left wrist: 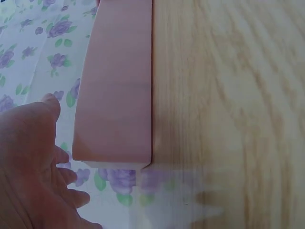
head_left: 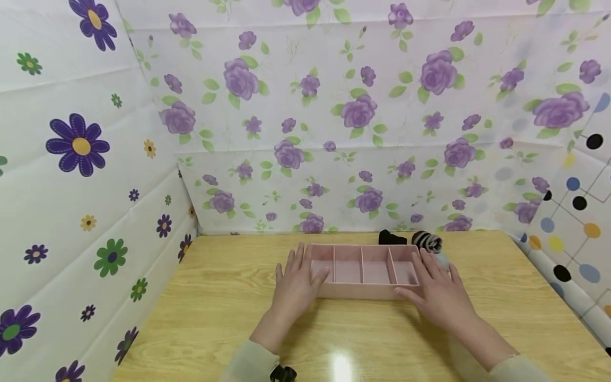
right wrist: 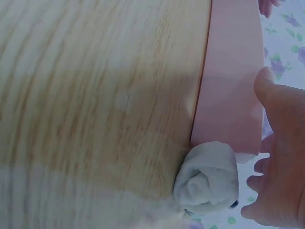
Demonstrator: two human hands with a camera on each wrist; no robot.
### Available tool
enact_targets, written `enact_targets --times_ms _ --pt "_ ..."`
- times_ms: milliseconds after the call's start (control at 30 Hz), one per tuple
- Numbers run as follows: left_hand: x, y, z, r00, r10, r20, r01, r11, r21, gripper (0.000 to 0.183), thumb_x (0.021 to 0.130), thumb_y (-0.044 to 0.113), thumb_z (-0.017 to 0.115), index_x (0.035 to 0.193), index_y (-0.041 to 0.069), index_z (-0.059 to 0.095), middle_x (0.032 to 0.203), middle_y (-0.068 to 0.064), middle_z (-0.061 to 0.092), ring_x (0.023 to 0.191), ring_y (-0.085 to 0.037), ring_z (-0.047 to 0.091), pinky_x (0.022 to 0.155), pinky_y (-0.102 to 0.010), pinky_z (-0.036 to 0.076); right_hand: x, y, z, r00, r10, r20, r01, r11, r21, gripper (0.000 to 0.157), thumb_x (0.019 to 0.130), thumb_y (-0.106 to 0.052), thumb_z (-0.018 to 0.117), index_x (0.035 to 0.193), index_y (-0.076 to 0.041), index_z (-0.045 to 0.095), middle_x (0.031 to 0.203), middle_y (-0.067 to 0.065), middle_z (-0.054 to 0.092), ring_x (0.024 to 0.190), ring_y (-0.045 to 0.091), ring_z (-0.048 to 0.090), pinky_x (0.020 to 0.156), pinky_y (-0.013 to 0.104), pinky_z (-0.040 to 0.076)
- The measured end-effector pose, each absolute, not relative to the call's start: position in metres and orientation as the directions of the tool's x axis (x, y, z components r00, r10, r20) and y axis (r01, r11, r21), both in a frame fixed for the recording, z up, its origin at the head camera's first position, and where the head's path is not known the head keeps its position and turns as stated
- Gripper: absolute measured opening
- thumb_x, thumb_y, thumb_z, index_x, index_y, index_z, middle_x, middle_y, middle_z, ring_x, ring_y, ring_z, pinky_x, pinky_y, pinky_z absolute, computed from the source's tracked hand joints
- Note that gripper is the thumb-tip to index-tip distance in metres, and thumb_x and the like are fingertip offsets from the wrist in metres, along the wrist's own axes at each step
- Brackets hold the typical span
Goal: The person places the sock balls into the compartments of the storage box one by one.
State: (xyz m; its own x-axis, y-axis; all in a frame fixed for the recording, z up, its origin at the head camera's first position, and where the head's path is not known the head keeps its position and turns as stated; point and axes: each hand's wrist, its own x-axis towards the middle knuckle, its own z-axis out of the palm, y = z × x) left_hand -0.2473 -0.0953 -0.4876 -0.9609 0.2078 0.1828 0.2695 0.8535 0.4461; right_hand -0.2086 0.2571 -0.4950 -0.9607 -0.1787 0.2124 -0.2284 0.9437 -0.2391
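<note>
In the head view, the pink divided box [head_left: 367, 291] lies on the worktop [head_left: 210, 307] between the left hand [head_left: 294, 286] and the right hand [head_left: 443, 298], its long axis running from one to the other. Each grip is wide, fingers extended, at its own end; neither hand is clearly nearer. The pale roll [head_left: 442, 261], striped roll [head_left: 426, 242] and black roll [head_left: 392, 238] sit by the right end and behind.

The left wrist view shows thumb and fingers spread beside the box; contact is uncertain.

In the right wrist view, the pale roll lies just beside the box's end, near the right hand's loose fingers.
</note>
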Motion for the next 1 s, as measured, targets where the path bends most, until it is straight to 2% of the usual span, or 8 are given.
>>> enact_targets --times_ms 300,567,1000 --pt "-0.253 -0.095 -0.492 -0.964 0.211 0.162 0.262 0.857 0.444 0.090 0.112 0.065 0.050 0.177 0.009 0.022 0.183 -0.015 0.015 0.168 -0.042 0.012 0.129 -0.076 0.009 -0.212 0.258 -0.496 -0.968 -0.162 0.194 -0.207 0.947 -0.244 0.108 0.104 -0.074 0.060 0.173 0.002 0.026 0.174 0.034 0.028 0.160 0.057 0.022 0.126 0.079 0.008" --pt "-0.259 -0.092 -0.493 -0.962 0.223 0.157 0.271 0.844 0.462 0.096 0.111 0.068 0.049 0.176 0.004 0.020 0.183 -0.016 0.015 0.168 -0.041 0.012 0.130 -0.073 0.009 -0.214 0.260 -0.494 -0.965 -0.161 0.207 -0.211 0.945 -0.250 0.107 0.105 -0.070 0.061 0.172 0.006 0.025 0.174 0.033 0.028 0.160 0.056 0.023 0.127 0.077 0.005" --pt "-0.255 -0.098 -0.501 -0.969 0.207 0.135 0.247 0.815 0.525 0.102 0.109 0.067 0.056 0.176 0.002 0.015 0.182 -0.017 0.017 0.168 -0.042 0.015 0.131 -0.071 0.011 -0.215 0.252 -0.498 -0.957 -0.181 0.227 -0.236 0.939 -0.248 0.098 0.107 -0.062 0.065 0.169 0.008 0.034 0.171 0.031 0.037 0.160 0.052 0.029 0.126 0.078 0.012"
